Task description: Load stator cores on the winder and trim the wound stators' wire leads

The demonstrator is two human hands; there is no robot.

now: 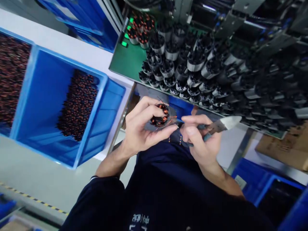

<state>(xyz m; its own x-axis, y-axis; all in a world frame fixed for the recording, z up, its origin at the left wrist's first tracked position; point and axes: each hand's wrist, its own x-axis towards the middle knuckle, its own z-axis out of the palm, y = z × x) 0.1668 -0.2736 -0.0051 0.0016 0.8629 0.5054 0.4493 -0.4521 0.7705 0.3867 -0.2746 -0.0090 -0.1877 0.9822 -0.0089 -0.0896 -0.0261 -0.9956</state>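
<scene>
My left hand [144, 125] is wrapped round a motor stator [159, 116], a short cylinder with copper windings showing on its open face. A few copper-coloured wire ends [173, 118] stick out on its right side, by my left thumb. My right hand [202, 134] is closed round a hand tool [216, 127] with grey-teal parts and a pale, blade-shaped end pointing right. The tool's other end lies close to the wire ends; whether it touches them cannot be made out. My right fingers hide most of the tool.
Rows of dark stators [166, 67] crowd a green-topped bench [125, 61] ahead, several with copper windings [141, 27] at its left. Blue bins [45, 77] on the left hold heaps of small copper-and-black parts [78, 106]. A cardboard box [286, 147] sits at right.
</scene>
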